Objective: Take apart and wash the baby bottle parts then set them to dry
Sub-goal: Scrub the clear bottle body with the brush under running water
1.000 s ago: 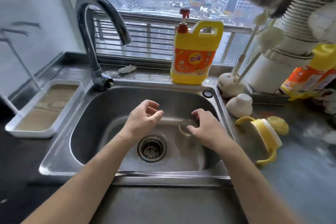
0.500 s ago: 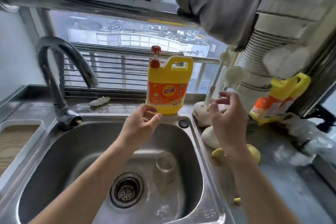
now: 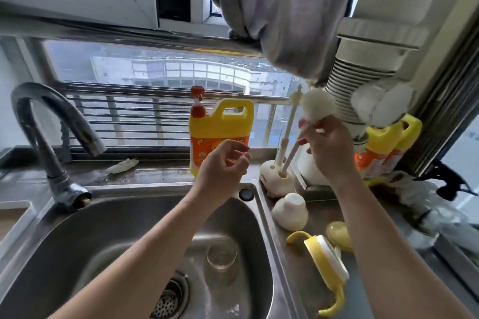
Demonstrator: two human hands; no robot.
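lifting the bottle brush (image 3: 317, 107) from its stand (image 3: 278, 181) looks like the step in hand: the right hand (image 3: 328, 147) pinches the stem just below the sponge head, so draw it out along its lean or the light stand may tip; the left hand (image 3: 223, 163) hangs loosely curled, holding nothing, above the sink (image 3: 103, 228), where the clear bottle (image 3: 221, 254) sits beside the drain, free to steady it

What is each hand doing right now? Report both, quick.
Left hand: open, fingers loosely curled, holding nothing visible.
Right hand: closed, gripping the sponge brush by its handle.
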